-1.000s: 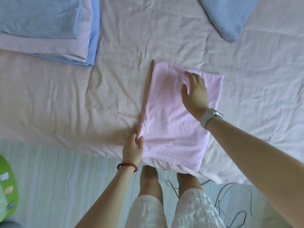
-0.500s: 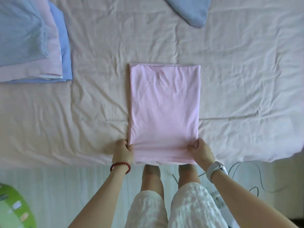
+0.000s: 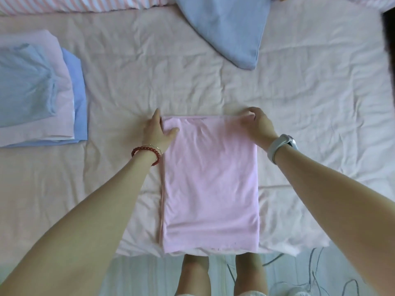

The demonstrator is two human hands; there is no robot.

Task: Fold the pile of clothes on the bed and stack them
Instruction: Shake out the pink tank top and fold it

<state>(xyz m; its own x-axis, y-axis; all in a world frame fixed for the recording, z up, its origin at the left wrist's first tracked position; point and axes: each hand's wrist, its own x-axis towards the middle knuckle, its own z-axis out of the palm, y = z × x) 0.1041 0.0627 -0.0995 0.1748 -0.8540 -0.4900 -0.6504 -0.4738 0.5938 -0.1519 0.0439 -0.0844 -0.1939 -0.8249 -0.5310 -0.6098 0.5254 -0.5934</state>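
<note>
**Pink Garment Folded at Bed's Edge, Gripped at Both Far Corners**

Spread wide across the view: a pale pink bed sheet [image 3: 213, 82], creased all over, with a striped pink-and-white cover [image 3: 74, 4] along the far edge. Lying flat near the bed's near edge, between two bare forearms: a pink garment [image 3: 209, 184], folded into a tall rectangle, layered edges showing down its left side and along its near end, surface smooth but for faint wrinkles and a small ridge near the far left corner. Overhanging the mattress slightly at the near end.

To the far left, well apart from the pink garment: a stack of folded clothes [image 3: 36, 88], a light blue piece on top, a pale pink one under it, a deeper blue one at the bottom peeking out on the right side. At the far side of the bed, apart from everything else: a blue-grey garment [image 3: 230, 28], unfolded, tapering to a rounded tip.

At the garment's far left corner: the left hand [image 3: 157, 131], thumb laid on top of the cloth, fingers tucked beside or under the edge, pinching the corner. At the far right corner: the right hand [image 3: 256, 124], fingers curled down over the edge, gripping the cloth.

On the left wrist, a red bead bracelet [image 3: 145, 153]; on the right wrist, a pale watch [image 3: 281, 146].
</note>
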